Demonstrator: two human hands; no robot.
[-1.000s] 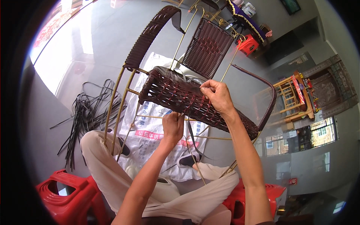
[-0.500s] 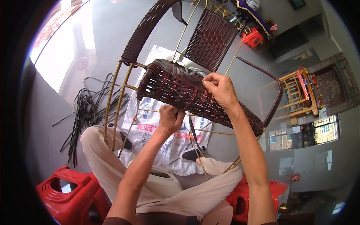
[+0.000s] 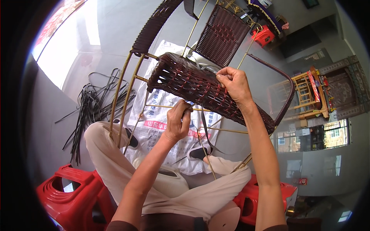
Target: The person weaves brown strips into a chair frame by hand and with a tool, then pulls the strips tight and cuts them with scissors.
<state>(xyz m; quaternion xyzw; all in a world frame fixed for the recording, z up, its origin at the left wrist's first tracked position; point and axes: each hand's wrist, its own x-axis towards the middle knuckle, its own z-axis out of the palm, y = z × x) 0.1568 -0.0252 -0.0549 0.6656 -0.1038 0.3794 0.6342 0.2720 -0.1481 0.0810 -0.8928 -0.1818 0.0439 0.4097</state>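
Observation:
A brown woven seat (image 3: 185, 79) with red crossed strands hangs in a tilted brass-coloured chair frame (image 3: 125, 92) over my lap. My right hand (image 3: 237, 86) pinches a dark strip at the seat's upper edge, thumb against forefinger. Just under the seat, my left hand (image 3: 178, 119) has its fingers curled; what they grip, if anything, is hidden. A loose dark strap (image 3: 205, 131) dangles beside it. Behind the seat stands a woven backrest (image 3: 221, 34), and a long wrapped armrest (image 3: 152, 27) curves up at the left.
Loose black strips (image 3: 86, 111) lie left on the floor. A printed white sack (image 3: 140, 148) is spread beneath the chair. Red stools (image 3: 73, 192) flank my legs, another (image 3: 262, 36) stands at the back. Wooden furniture (image 3: 304, 96) is at the right, a cloth-draped table (image 3: 266, 11) behind.
The chair appears higher and a little further right in the picture. My left hand has slipped slightly down from the seat's underside, fingers now more visible; my right hand keeps its pinch.

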